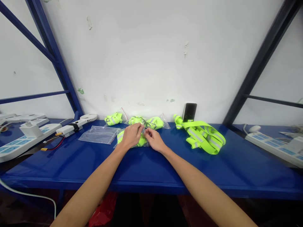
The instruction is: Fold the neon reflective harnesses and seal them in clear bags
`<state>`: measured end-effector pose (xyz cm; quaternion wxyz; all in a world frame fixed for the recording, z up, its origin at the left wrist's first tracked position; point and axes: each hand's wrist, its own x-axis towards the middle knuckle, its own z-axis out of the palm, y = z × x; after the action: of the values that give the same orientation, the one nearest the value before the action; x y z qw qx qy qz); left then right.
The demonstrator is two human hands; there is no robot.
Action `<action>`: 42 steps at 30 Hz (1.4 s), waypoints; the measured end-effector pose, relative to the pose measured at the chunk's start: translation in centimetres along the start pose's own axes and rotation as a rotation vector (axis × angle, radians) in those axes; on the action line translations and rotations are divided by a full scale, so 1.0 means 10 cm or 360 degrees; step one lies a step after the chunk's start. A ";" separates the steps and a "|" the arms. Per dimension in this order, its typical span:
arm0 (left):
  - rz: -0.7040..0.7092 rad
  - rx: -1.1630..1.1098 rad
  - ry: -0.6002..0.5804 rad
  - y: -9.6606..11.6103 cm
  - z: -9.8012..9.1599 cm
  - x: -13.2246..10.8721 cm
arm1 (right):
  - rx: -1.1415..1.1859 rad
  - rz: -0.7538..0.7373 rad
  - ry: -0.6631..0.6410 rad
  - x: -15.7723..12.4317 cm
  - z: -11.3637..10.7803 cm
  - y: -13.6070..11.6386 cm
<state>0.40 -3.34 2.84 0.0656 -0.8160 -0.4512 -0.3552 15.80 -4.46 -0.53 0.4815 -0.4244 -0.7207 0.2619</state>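
Observation:
A clear plastic bag with a folded neon-yellow reflective strap (142, 141) inside lies on the blue table under my hands. My left hand (132, 135) is closed, its fingertips pinching the bag near its upper right edge. Close beside it, my right hand (153, 138) pinches the same edge with thumb and fingers. My fingers hide part of the bag's edge. Just behind are more bagged yellow straps: one bag (137, 120) behind my left hand, another (155, 123) behind my right, and a third (113, 119) farther left.
Flat clear plastic bags (98, 135) lie left of my hands. Loose reflective straps (204, 137) are heaped on the right, before a phone (190, 112) leaning on the wall. A small white fan (88, 117) and a power strip (23, 142) occupy the left side.

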 end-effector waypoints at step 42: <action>-0.0237 -0.0169 0.0261 -0.16 -0.07 0.03 | 0.0203 0.0335 -0.0254 0.03 -0.09 0.08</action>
<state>-1.10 -2.50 3.17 0.0324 -0.7508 -0.4843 -0.4480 16.81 -3.82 -0.66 0.4185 -0.4440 -0.6901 0.3893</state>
